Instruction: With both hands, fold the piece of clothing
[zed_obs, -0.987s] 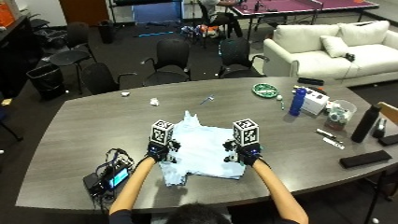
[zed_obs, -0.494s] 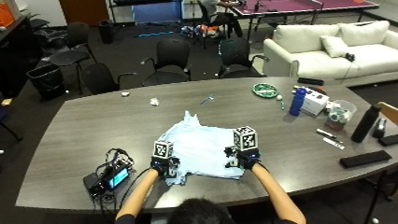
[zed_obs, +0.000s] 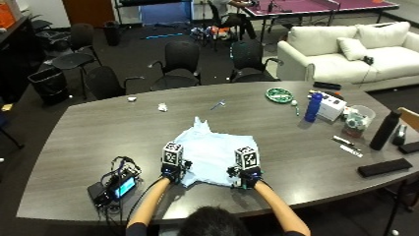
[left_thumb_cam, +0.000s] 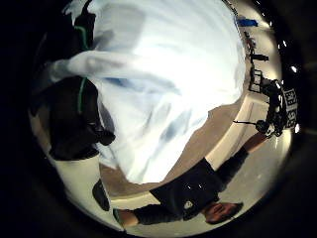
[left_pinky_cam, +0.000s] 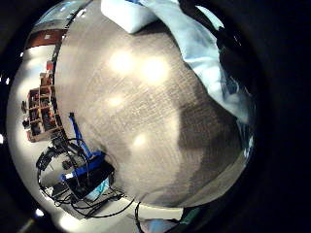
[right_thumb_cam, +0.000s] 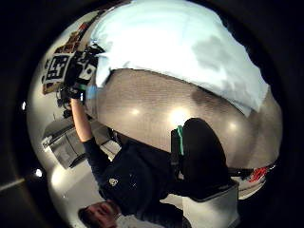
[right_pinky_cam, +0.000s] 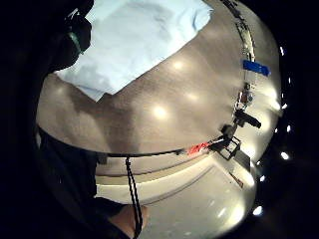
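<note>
While left hand (zed_obs: pixel 172 169) and right hand (zed_obs: pixel 245 175) each pinch the near hem of the light-blue shirt (zed_obs: pixel 213 152), lift evenly, carry toward far edge, keep corners aligned w/ table (zed_obs: pixel 92 132).

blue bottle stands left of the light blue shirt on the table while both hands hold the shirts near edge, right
Not quite: the blue bottle stands to the right of the light blue shirt, as the outside view shows. The left hand and right hand do hold its near edge.

- Left hand (zed_obs: pixel 171 169) and right hand (zed_obs: pixel 244 176) wear black gloves.
- Dark short-sleeved shirt, small pale emblem on the chest.
- Forearms bare.
</note>
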`<state>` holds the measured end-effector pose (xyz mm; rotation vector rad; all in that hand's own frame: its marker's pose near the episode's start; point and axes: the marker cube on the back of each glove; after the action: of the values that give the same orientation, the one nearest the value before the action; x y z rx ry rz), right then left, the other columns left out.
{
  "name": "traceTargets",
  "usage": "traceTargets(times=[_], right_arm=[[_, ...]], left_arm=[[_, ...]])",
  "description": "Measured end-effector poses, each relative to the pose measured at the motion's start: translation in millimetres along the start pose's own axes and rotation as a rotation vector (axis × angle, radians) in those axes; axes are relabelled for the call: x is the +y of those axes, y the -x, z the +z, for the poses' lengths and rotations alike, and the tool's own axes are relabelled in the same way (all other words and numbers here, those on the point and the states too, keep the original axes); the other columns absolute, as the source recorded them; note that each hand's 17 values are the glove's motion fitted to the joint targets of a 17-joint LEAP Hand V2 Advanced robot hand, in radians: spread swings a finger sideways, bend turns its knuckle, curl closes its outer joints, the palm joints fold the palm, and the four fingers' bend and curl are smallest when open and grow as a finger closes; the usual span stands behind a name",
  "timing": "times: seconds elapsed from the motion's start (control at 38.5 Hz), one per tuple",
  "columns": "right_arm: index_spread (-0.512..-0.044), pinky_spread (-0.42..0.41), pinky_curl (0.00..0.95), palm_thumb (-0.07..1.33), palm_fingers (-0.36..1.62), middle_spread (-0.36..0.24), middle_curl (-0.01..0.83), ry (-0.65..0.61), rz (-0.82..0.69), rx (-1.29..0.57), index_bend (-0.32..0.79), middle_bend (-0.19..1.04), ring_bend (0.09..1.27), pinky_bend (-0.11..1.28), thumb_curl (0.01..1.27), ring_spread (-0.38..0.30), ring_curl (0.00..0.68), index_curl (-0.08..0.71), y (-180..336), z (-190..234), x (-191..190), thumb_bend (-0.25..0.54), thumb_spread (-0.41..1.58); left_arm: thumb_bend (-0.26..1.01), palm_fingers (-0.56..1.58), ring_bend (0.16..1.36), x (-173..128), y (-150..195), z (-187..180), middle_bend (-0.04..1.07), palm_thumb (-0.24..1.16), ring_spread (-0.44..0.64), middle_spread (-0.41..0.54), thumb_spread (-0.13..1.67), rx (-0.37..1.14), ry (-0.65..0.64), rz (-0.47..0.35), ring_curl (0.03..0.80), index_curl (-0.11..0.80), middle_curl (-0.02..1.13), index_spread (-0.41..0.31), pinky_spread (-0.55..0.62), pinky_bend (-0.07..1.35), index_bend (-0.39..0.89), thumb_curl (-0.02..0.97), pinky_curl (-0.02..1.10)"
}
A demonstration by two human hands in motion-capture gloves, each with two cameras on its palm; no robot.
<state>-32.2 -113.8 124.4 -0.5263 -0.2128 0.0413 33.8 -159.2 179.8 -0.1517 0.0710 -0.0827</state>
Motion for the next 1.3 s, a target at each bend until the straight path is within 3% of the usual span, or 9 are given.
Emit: traceTargets(times=[0.05, 0.29, 0.42, 0.6, 0.81, 0.94, 1.09, 1.19, 1.3], right_arm=[[-0.229, -0.008, 0.325, 0.57, 0.63, -0.074, 0.395, -0.088, -0.055, 0.054, 0.11, 0.29, 0.57, 0.44, 0.34, -0.13, 0.361, 0.213, -4, 8, -14, 0.01, 1.19], [-0.212, -0.047, 0.337, 0.65, 0.7, -0.091, 0.415, -0.122, 0.002, 0.124, 0.15, 0.27, 0.55, 0.44, 0.38, -0.149, 0.378, 0.24, -9, 30, -53, 0.012, 1.19], [-0.215, -0.112, 0.343, 0.78, 0.85, -0.109, 0.417, -0.239, -0.03, 0.156, 0.14, 0.24, 0.55, 0.47, 0.42, -0.172, 0.38, 0.256, -14, 24, -67, 0.059, 1.18], [-0.233, -0.226, 0.36, 0.94, 1.1, -0.145, 0.446, -0.27, -0.053, 0.174, 0.18, 0.25, 0.52, 0.49, 0.52, -0.201, 0.392, 0.29, -11, 25, -71, 0.064, 0.9], [-0.248, -0.299, 0.386, 1.0, 1.26, -0.188, 0.485, -0.02, -0.026, 0.148, 0.18, 0.29, 0.56, 0.52, 0.59, -0.232, 0.435, 0.348, -12, 38, -27, 0.019, 0.71], [-0.25, -0.317, 0.393, 1.02, 1.26, -0.205, 0.497, -0.183, -0.021, 0.247, 0.17, 0.29, 0.57, 0.53, 0.62, -0.239, 0.446, 0.368, -21, 26, -4, -0.006, 0.64], [-0.253, -0.327, 0.395, 1.03, 1.25, -0.214, 0.51, -0.275, -0.093, 0.283, 0.17, 0.3, 0.57, 0.54, 0.65, -0.24, 0.454, 0.39, -29, 2, 11, -0.021, 0.58], [-0.255, -0.33, 0.396, 1.03, 1.25, -0.218, 0.516, -0.365, 0.001, 0.342, 0.17, 0.3, 0.57, 0.54, 0.67, -0.24, 0.458, 0.401, -23, -42, 35, -0.024, 0.55], [-0.259, -0.332, 0.398, 1.02, 1.25, -0.224, 0.52, -0.333, 0.136, 0.368, 0.17, 0.3, 0.57, 0.55, 0.68, -0.24, 0.463, 0.41, -24, -82, 0, -0.029, 0.53]], left_arm=[[0.08, 0.83, 0.48, 1, -1, -1, 0.39, 0.64, -0.02, -0.1, 1.25, 0.001, 0.022, -0.003, 0.262, 0.407, 0.38, -0.16, -0.02, 0.25, 0.39, 0.389, 0.3], [0.09, 0.85, 0.41, 11, 5, -17, 0.35, 0.6, -0.11, -0.159, 1.46, 0.024, 0.084, -0.065, 0.296, 0.44, 0.42, -0.189, -0.09, 0.2, 0.35, 0.351, 0.33], [0.09, 0.87, 0.38, 12, 8, -32, 0.32, 0.59, -0.12, -0.173, 1.52, 0.046, 0.016, -0.075, 0.304, 0.452, 0.42, -0.196, -0.11, 0.18, 0.32, 0.336, 0.34], [0.1, 0.91, 0.34, 25, 4, -32, 0.28, 0.58, -0.13, -0.184, 1.57, 0.077, 0.133, -0.1, 0.315, 0.464, 0.43, -0.198, -0.12, 0.18, 0.27, 0.321, 0.34], [0.11, 1.02, 0.36, 67, -3, -17, 0.28, 0.57, -0.19, -0.212, 1.58, -0.106, -0.013, 0.1, 0.336, 0.454, 0.44, -0.199, -0.17, 0.19, 0.15, 0.31, 0.35], [0.11, 1.03, 0.36, 84, -9, -3, 0.29, 0.57, -0.21, -0.224, 1.58, -0.058, -0.089, 0.257, 0.353, 0.448, 0.46, -0.199, -0.18, 0.18, 0.14, 0.305, 0.36], [0.12, 1.1, 0.44, 140, -16, -50, 0.36, 0.57, -0.26, -0.251, 1.59, 0.055, -0.179, 0.321, 0.386, 0.422, 0.49, -0.195, -0.2, 0.16, 0.1, 0.301, 0.35], [0.13, 1.12, 0.51, 134, -7, -83, 0.41, 0.58, -0.29, -0.263, 1.59, 0.138, -0.232, 0.287, 0.413, 0.398, 0.52, -0.19, -0.21, 0.17, 0.08, 0.303, 0.35], [0.14, 1.15, 0.57, 89, 9, -96, 0.45, 0.61, -0.31, -0.276, 1.57, 0.155, -0.176, 0.153, 0.435, 0.38, 0.54, -0.192, -0.23, 0.19, 0.09, 0.315, 0.36]])
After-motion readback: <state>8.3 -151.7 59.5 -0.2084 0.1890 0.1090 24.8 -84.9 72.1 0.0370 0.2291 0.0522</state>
